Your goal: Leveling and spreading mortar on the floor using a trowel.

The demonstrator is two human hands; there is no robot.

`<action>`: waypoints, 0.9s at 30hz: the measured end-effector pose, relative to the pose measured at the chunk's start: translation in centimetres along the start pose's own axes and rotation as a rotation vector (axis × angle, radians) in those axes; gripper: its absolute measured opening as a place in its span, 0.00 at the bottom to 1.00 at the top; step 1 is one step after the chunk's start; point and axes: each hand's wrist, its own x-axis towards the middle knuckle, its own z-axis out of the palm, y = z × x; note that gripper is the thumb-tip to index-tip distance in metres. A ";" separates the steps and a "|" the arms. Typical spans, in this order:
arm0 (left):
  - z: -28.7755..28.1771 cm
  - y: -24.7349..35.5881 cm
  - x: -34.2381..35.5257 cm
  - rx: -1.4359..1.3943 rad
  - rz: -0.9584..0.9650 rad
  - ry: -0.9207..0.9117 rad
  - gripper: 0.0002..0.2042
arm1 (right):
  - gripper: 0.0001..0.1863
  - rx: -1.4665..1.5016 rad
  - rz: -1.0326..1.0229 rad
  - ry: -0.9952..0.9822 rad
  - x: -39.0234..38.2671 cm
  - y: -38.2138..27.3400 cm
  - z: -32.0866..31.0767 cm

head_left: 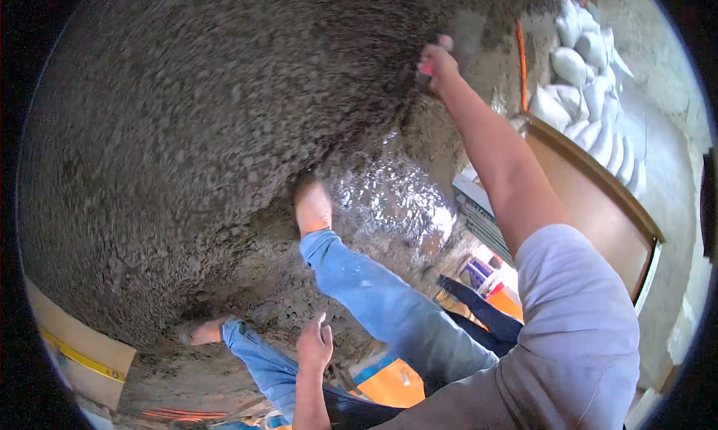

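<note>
Stretched far forward, my right hand [439, 65] is closed around the red and dark handle of a trowel [426, 72]. The tool's blade is blurred and hard to make out against the wet, grey mortar [209, 131] under it. My left hand [315, 345] hangs near my knees with nothing in it, its fingers loosely apart. My bare feet stand at the rough edge of the mortar, where one foot [313, 206] is partly smeared by motion.
A shiny puddle [396, 198] lies right of my forward foot. White sacks [591, 78] are heaped at the far right, behind a brown board [591, 198]. An orange pipe [522, 67] stands near them. A yellow level [82, 353] lies at the lower left.
</note>
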 end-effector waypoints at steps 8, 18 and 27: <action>-2.2 -4.8 -1.4 -0.084 0.053 0.044 0.18 | 0.10 -0.875 -0.405 0.021 -11.8 7.2 10.5; -6.1 -10.9 -7.1 -0.248 0.186 0.119 0.19 | 0.18 -0.980 -0.683 -0.493 -44.0 24.3 35.0; -9.6 -13.3 -9.3 -0.280 0.259 0.012 0.16 | 0.14 -1.393 -0.902 -1.010 -64.1 34.0 40.1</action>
